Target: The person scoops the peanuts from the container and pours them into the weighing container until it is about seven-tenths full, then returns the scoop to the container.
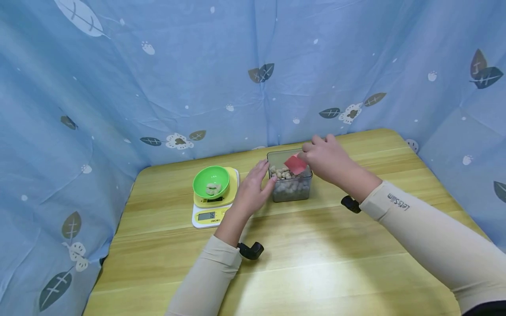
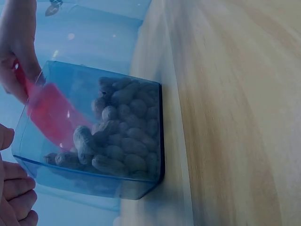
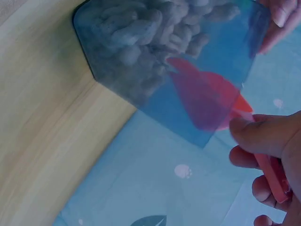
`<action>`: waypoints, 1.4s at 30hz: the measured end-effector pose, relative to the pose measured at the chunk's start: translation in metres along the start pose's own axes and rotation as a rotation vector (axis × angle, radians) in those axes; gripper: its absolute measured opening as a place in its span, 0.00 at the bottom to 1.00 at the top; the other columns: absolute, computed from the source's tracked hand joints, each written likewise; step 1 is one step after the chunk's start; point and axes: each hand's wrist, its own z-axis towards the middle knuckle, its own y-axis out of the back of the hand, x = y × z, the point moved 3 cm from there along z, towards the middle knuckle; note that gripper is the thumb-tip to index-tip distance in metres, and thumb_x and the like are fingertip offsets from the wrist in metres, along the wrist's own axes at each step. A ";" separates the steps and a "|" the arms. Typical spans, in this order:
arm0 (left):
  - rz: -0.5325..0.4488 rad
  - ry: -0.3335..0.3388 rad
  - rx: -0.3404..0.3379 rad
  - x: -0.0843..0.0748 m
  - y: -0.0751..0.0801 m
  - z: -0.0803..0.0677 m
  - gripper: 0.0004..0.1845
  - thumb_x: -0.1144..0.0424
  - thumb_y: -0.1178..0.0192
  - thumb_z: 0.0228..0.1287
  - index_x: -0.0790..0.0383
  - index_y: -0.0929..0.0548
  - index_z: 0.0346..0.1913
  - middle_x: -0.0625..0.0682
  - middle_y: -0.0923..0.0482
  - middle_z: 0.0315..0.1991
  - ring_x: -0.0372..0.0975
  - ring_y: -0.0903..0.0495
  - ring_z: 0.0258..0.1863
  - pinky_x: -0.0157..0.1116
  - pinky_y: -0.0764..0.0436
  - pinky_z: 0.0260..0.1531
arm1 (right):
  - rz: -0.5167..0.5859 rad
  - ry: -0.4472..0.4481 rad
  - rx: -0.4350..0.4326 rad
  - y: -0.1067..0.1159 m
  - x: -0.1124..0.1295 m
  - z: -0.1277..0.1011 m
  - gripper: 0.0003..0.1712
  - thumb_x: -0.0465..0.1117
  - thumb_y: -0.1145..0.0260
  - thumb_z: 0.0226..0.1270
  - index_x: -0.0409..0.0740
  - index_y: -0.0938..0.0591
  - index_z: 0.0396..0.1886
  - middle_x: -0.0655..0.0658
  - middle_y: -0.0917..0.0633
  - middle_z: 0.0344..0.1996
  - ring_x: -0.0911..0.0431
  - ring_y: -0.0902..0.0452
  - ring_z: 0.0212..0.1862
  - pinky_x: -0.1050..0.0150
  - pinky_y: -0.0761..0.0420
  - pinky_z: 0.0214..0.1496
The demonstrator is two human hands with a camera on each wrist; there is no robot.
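A clear grey plastic box [image 1: 291, 196] holds a heap of unshelled peanuts [image 2: 128, 141]. My right hand [image 1: 330, 161] grips the handle of a red scoop [image 3: 200, 96] over the box's right rim. Inside the box, the blade's tip meets the peanuts in the left wrist view. My left hand [image 1: 253, 188] is at the box's left side, its fingers extended along the rim and the thumb apart from them. Only some curved fingertips of that hand show in the left wrist view.
Left of the box stands a yellow and white kitchen scale [image 1: 197, 221] with a lit display. On it sits a green bowl [image 1: 200, 177] with a few peanuts [image 1: 213, 188] inside. A blue patterned curtain [image 1: 221, 87] hangs behind the wooden table [image 1: 158, 263].
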 end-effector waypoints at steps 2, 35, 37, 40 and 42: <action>0.006 -0.006 -0.004 0.000 0.001 0.000 0.31 0.46 0.55 0.76 0.60 0.36 0.74 0.52 0.43 0.77 0.45 0.45 0.77 0.43 0.42 0.75 | -0.021 0.008 0.038 -0.004 0.004 0.004 0.17 0.31 0.27 0.56 0.53 0.11 0.44 0.47 0.14 0.39 0.47 0.25 0.39 0.55 0.29 0.31; 0.030 0.030 0.025 -0.003 0.000 0.000 0.34 0.42 0.56 0.76 0.58 0.40 0.76 0.49 0.48 0.79 0.43 0.47 0.77 0.43 0.42 0.75 | 0.456 0.000 0.205 -0.031 0.002 0.026 0.11 0.29 0.33 0.62 0.43 0.20 0.21 0.49 0.22 0.19 0.53 0.31 0.25 0.59 0.29 0.31; 0.032 0.035 0.027 -0.003 0.000 -0.001 0.34 0.42 0.56 0.76 0.58 0.40 0.76 0.49 0.49 0.79 0.42 0.48 0.77 0.43 0.43 0.75 | 0.473 -0.025 0.211 -0.033 0.002 0.027 0.11 0.30 0.33 0.62 0.43 0.21 0.21 0.49 0.23 0.19 0.54 0.32 0.26 0.60 0.30 0.32; 0.038 0.039 0.032 -0.003 0.001 -0.002 0.34 0.42 0.56 0.76 0.58 0.40 0.76 0.49 0.49 0.79 0.42 0.48 0.77 0.43 0.43 0.75 | 0.501 -0.046 0.225 -0.036 0.004 0.027 0.11 0.31 0.34 0.64 0.42 0.20 0.22 0.50 0.23 0.19 0.54 0.32 0.26 0.61 0.32 0.32; 0.040 0.041 0.032 -0.003 0.001 -0.003 0.34 0.43 0.56 0.76 0.57 0.40 0.76 0.49 0.48 0.79 0.42 0.48 0.78 0.42 0.43 0.75 | 0.538 -0.061 0.243 -0.036 0.003 0.026 0.10 0.31 0.35 0.64 0.42 0.19 0.23 0.50 0.23 0.20 0.54 0.32 0.26 0.61 0.31 0.32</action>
